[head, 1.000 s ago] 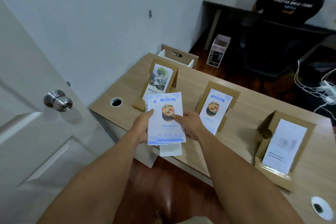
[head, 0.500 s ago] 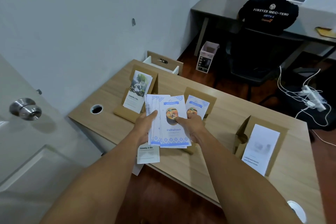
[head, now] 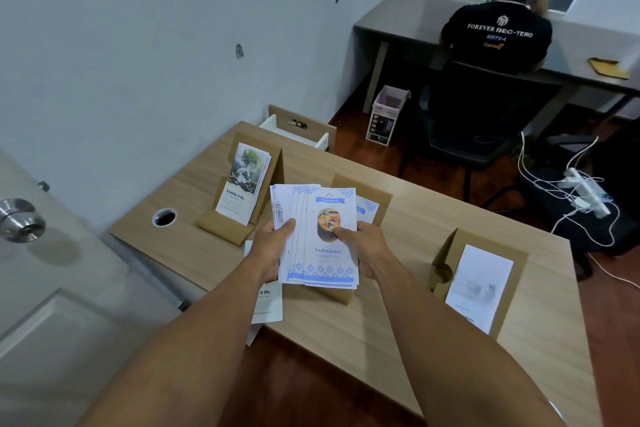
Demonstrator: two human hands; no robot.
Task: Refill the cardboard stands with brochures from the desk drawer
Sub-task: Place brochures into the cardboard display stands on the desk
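A fanned stack of white and blue brochures [head: 322, 246] is held over the desk by both hands. My left hand [head: 270, 250] grips its left edge, my right hand [head: 367, 250] its right edge with the thumb on the top sheet. Directly behind the stack stands the middle cardboard stand [head: 370, 194], mostly hidden, with a matching brochure in it. The left cardboard stand [head: 266, 163] holds tree brochures. The right cardboard stand [head: 485, 267] holds a white brochure. A drawer [head: 298, 132] stands open at the desk's far side.
The wooden desk [head: 415, 211] has a cable hole [head: 164, 217] at its left end. More brochures [head: 268, 305] show below my left wrist at the near edge. A door with a knob [head: 20, 222] is at left. A person sits at another desk [head: 398, 17] beyond; cables [head: 581, 191] lie on the floor.
The stack has come closer to the middle stand and now covers most of it. The view has tilted up and shifted, so the desk sits lower in the frame.
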